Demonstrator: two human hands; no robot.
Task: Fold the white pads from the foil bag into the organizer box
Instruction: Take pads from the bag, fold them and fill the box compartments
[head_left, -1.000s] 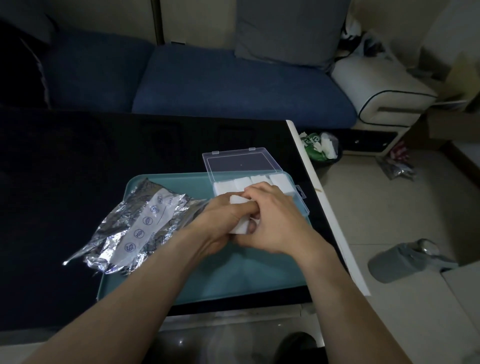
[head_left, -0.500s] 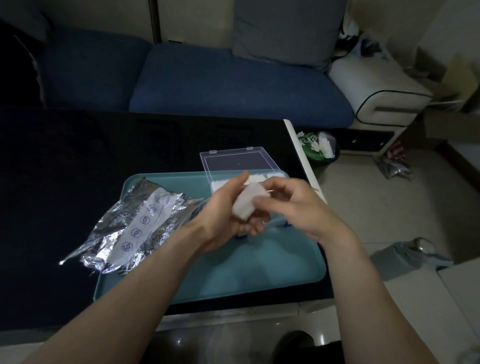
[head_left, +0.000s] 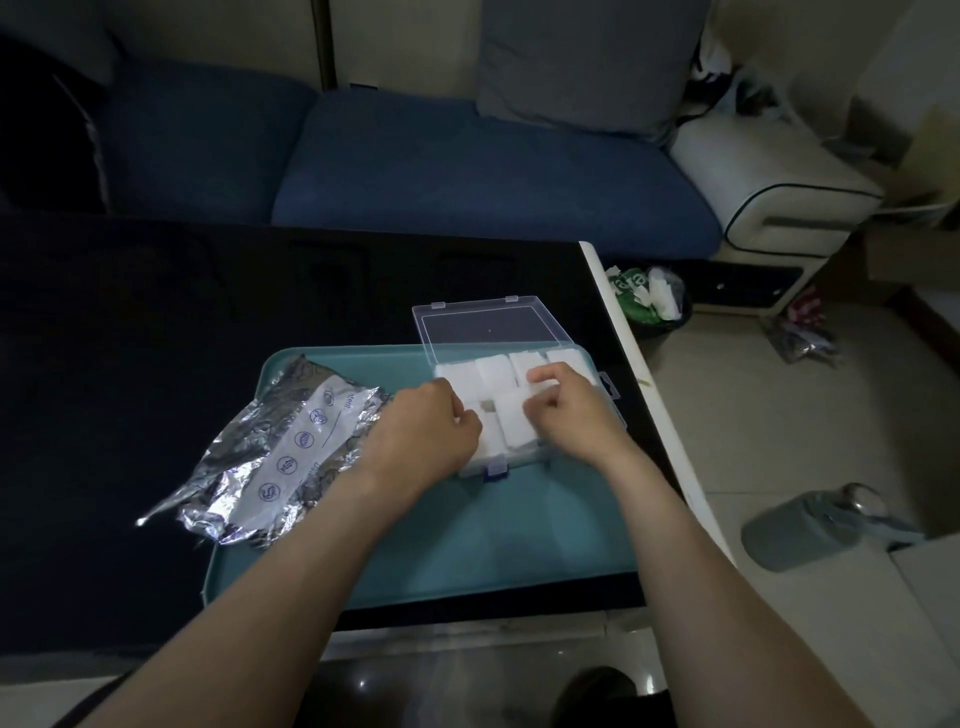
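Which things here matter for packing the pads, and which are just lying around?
Job: organizer box with its open lid, white pads in it, foil bag, teal tray, left hand, right hand.

Lying about: grey bottle on the floor, waste bin, sofa.

Teal tray (head_left: 431, 561) is set on a black table (head_left: 130, 364).
A crumpled foil bag (head_left: 270, 457) is laid partly on the tray, partly on the tabletop.

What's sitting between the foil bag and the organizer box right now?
In the head view, only the left hand lies between the foil bag and the organizer box, over the teal tray.
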